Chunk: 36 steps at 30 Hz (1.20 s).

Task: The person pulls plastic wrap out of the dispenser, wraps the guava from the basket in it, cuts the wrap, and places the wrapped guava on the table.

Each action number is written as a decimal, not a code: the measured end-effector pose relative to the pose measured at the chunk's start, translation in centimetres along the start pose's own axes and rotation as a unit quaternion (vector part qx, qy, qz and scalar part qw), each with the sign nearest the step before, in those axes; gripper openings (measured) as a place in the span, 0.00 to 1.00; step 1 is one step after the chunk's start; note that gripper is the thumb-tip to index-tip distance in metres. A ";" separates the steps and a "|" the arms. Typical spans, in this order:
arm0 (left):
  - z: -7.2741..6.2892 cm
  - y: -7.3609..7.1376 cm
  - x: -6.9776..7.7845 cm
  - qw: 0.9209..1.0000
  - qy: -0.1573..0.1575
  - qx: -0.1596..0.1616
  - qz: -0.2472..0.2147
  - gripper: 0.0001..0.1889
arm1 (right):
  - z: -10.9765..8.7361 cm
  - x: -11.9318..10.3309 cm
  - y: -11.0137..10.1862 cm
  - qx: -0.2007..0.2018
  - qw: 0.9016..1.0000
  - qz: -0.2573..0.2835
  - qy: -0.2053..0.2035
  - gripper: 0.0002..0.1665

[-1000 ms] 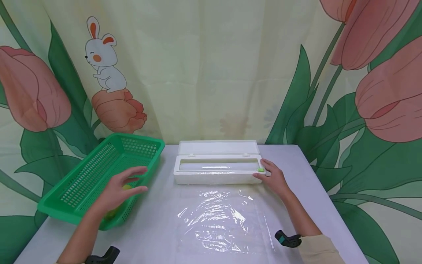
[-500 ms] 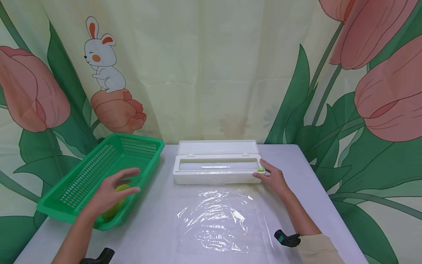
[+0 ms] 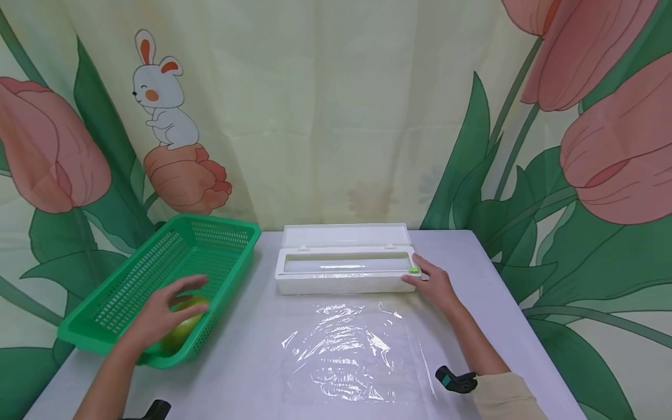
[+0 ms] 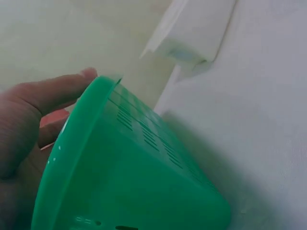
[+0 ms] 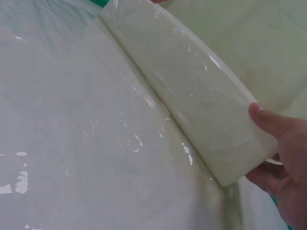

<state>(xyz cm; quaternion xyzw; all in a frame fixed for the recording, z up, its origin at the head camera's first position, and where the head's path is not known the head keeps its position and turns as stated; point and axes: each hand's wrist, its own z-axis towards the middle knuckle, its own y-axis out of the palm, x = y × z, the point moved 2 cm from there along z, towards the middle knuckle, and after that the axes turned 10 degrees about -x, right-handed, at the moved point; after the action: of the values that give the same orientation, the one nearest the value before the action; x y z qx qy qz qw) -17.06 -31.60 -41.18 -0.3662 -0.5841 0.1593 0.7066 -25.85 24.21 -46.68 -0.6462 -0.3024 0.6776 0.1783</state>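
Note:
My left hand [image 3: 160,315] hovers over the near end of a green plastic basket [image 3: 233,274], thumb and fingers spread apart. Beneath it lies a yellowish-green round fruit [image 3: 181,333], partly covered by the hand; its exact kind is unclear. My right hand [image 3: 434,287] grips the right end of a white cling film dispenser [image 3: 336,284], its thumb on the front edge in the right wrist view. The dispenser's lid [image 3: 346,235] stands raised at the back. A sheet of clear cling film [image 3: 349,356] runs from its front across the table.
A white-covered table [image 3: 467,262] holds everything, and its far edge meets a printed curtain [image 3: 336,128] with tulips and a rabbit. In the left wrist view, the basket wall [image 4: 129,167] is beside the hand.
My left hand has moved left and down over the basket, uncovering more of the fruit. My right hand stays at the dispenser's end.

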 end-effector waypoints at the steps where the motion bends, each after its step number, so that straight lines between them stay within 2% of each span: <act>1: -0.1 0.0 -0.1 1.000 -0.002 0.000 0.003 0.29 | 0.0 0.0 0.0 -0.001 1.000 -0.001 -0.001 0.49; 11: -0.7 -0.3 -0.8 0.999 0.006 0.006 0.035 0.29 | 0.2 -0.1 0.0 -0.003 1.000 -0.003 0.000 0.49; 16: -1.0 -0.4 -1.4 0.998 0.006 0.002 0.068 0.31 | 0.2 -0.2 0.0 -0.002 1.000 -0.003 -0.006 0.48; 22: -0.9 -0.6 -1.4 0.994 -0.007 -0.020 0.108 0.34 | 0.0 0.2 -0.1 0.001 1.000 0.002 0.000 0.47; 30: -0.5 -0.6 -1.6 0.992 -0.050 -0.073 0.090 0.38 | -0.2 0.3 0.0 0.004 1.000 0.014 0.003 0.48; 36: -0.5 -0.5 -1.9 0.989 -0.072 -0.083 0.099 0.39 | -0.2 0.2 0.0 0.010 1.000 0.012 -0.004 0.47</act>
<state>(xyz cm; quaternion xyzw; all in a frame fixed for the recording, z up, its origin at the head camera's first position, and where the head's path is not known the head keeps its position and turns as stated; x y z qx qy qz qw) -17.22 -33.37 -42.20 -0.4669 -0.6053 0.2054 0.6111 -25.69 24.36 -46.86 -0.6450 -0.2891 0.6853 0.1753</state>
